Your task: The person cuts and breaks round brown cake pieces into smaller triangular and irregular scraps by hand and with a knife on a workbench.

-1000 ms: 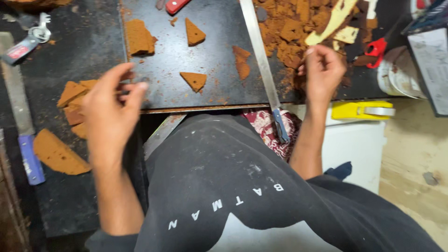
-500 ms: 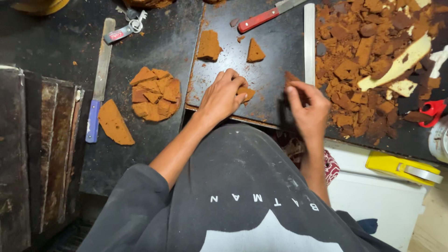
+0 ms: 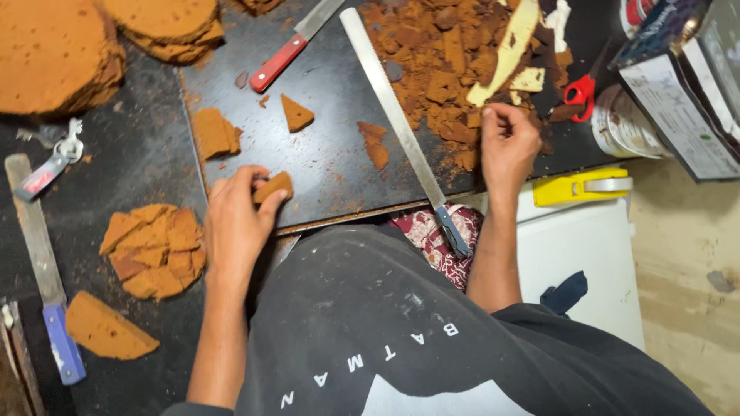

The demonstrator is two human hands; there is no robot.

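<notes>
on the dark worktop (image 3: pixel 331 166), the left hand (image 3: pixel 235 223) is pinching a brown cake wedge (image 3: pixel 274 187) at the board's near edge, while the right hand (image 3: pixel 507 146) is curling its fingers at the crumb pile (image 3: pixel 439 69) beside a long knife (image 3: pixel 397 123).

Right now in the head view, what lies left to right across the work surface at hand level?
Blue-handled knife → round pile of brown wedges → left hand holding a brown wedge → long steel blade → right hand → yellow tape dispenser.
</notes>
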